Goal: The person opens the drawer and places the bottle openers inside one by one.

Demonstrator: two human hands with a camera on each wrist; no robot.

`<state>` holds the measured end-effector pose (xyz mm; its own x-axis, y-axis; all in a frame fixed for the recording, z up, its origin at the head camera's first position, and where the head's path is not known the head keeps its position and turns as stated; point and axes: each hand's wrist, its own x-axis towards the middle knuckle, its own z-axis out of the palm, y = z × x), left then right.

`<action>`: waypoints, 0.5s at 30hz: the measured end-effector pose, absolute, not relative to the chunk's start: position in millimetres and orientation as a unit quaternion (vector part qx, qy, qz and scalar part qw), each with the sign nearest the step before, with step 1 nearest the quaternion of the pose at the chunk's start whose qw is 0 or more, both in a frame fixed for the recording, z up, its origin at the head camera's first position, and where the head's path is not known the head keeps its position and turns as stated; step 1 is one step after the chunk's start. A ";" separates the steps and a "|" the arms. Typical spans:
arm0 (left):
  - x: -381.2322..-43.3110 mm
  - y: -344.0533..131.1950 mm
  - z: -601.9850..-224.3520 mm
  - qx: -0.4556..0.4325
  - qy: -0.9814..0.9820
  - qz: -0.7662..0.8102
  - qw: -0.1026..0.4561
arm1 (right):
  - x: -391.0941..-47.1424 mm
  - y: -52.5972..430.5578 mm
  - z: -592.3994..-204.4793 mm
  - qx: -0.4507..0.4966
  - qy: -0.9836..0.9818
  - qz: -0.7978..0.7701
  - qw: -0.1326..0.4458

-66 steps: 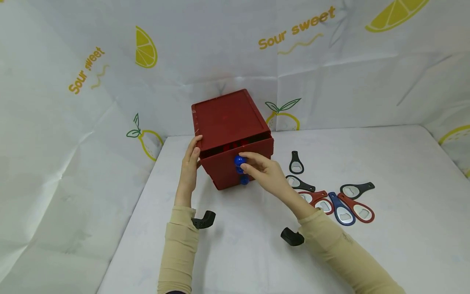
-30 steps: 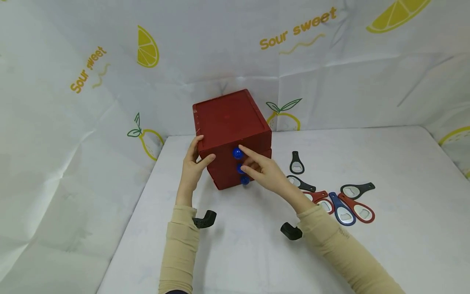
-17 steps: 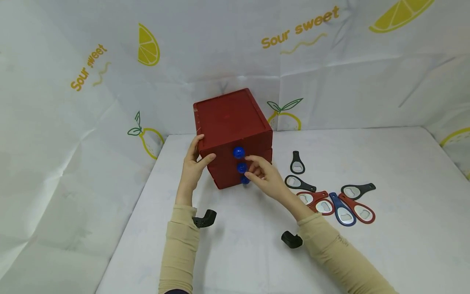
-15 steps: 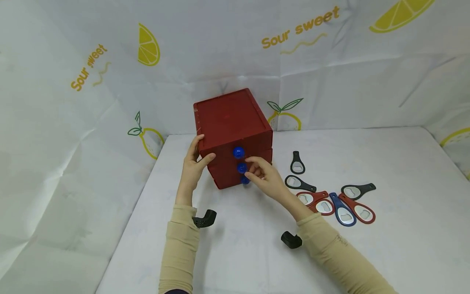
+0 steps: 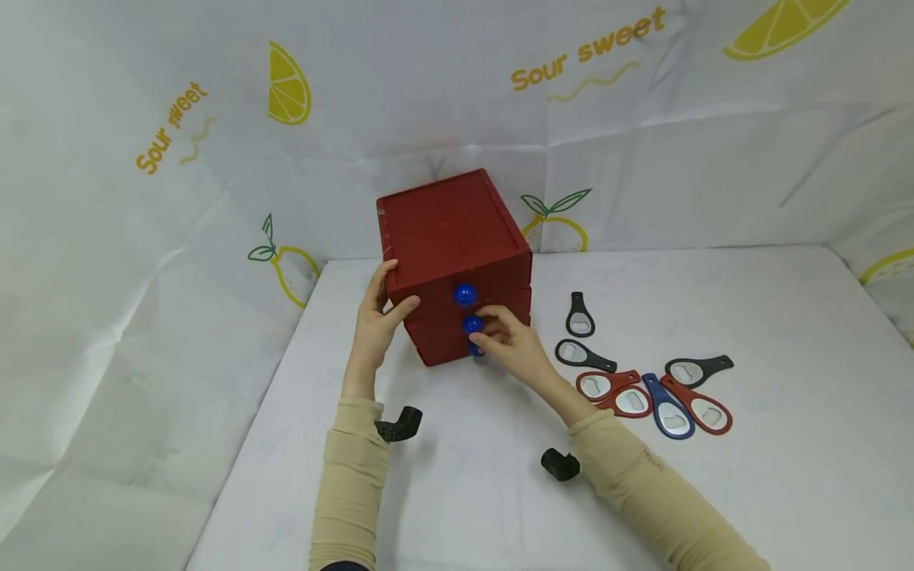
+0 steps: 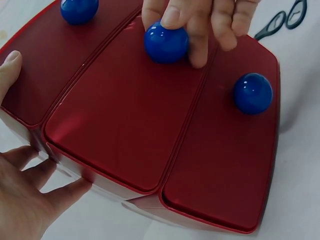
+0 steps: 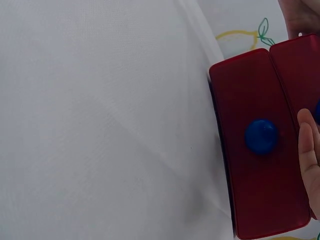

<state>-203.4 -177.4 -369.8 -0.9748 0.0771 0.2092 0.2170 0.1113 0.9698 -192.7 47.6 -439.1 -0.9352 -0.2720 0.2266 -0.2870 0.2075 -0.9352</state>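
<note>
A red three-drawer box with round blue knobs stands toward the back of the table. My left hand braces its left side. In the left wrist view the fingers lie spread and fairly straight on the side wall, and the thumb rests on the top drawer's front. My right hand pinches the middle knob between thumb and fingers. Above it shows the top knob; the bottom knob is partly hidden by the right hand in the head view. All the drawers look closed.
Several bottle openers lie flat right of the box, among them a black one, a blue one and a red one. A white lemon-print sheet hangs behind the box. Black wrist mounts stick out from both sleeves.
The top drawer, slightly out at first, has gone in. My right hand has left the top knob and come down to the middle one. The left thumb has moved onto the box's front.
</note>
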 end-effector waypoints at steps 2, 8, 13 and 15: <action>-203.4 -177.2 -369.1 -0.097 -0.745 -0.658 0.055 | -193.8 46.5 -440.4 0.176 -0.764 0.621 -0.005; -203.7 -175.9 -367.5 -0.092 -0.748 -0.655 0.059 | -194.8 44.8 -440.2 0.164 -0.766 0.622 -0.005; -203.6 -176.0 -368.4 -0.092 -0.749 -0.653 0.057 | -192.0 45.4 -439.8 0.157 -0.778 0.608 0.001; -203.5 -176.2 -369.2 -0.094 -0.749 -0.654 0.059 | -190.0 45.7 -440.7 0.157 -0.778 0.609 -0.002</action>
